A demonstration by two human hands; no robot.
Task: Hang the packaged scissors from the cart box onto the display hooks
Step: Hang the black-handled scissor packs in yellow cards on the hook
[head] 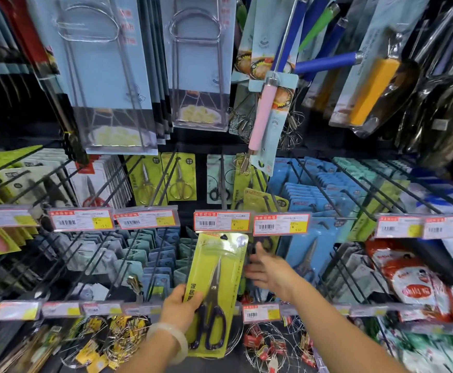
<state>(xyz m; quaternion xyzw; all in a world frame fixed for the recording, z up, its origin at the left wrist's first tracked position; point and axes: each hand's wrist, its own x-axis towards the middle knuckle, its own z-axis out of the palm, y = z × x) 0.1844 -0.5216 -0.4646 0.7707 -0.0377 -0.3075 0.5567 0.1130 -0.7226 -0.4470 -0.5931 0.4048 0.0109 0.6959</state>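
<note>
Low in the middle of the frame, the left hand grips a yellow-green scissors pack by its left edge, thumb across the front near the dark handles, a pale bangle on that wrist. The pack stands nearly upright, its top just under the price tag at centre frame, in front of the display hooks. Just right of it the right hand reaches toward the rack with loose, spread fingers, holding nothing. Blue packs hang on the right; more scissors cards hang above centre.
</note>
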